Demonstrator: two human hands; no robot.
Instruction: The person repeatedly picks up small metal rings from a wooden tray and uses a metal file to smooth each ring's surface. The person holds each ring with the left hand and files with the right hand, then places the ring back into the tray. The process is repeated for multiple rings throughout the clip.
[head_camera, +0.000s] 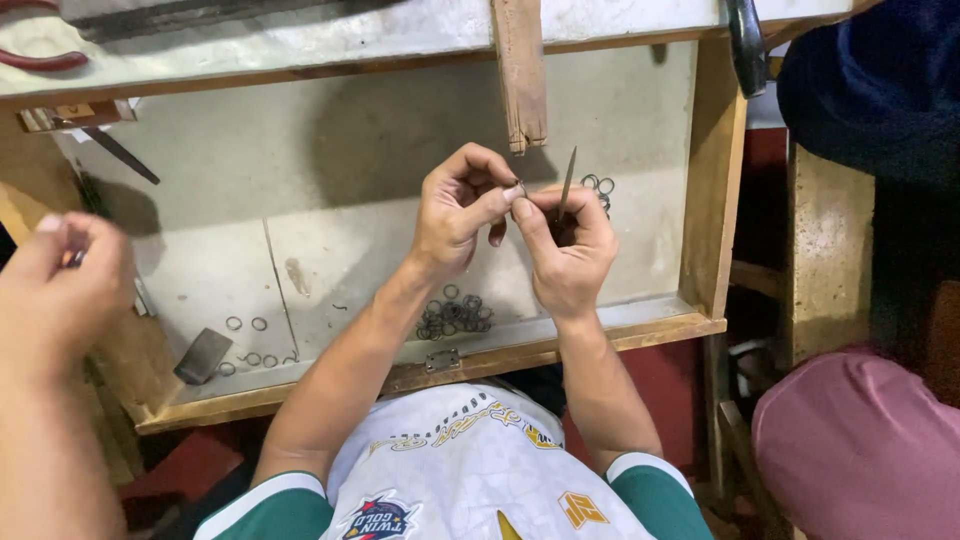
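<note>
A shallow wooden drawer (705, 200) with a pale, scuffed floor is being worked over. A heap of small dark metal rings (455, 315) is lying in it, near the front edge. Above the drawer, a tiny ring (521, 187) is being pinched by the left hand (460, 210); a thin metal tool (566, 185) is being gripped upright in the right hand (570, 245).

Evenly lit, soft and fairly bright in the middle of the frame — no glare. Broad, blurred shadow on the pale tray floor (350, 240) behind the two hands, upper centre. Dim and murky along the bottom and right edges. Out of focus and smeared at far left — another person's hand (62, 290). Sharp at centre; slight stretching toward the corners.
</note>
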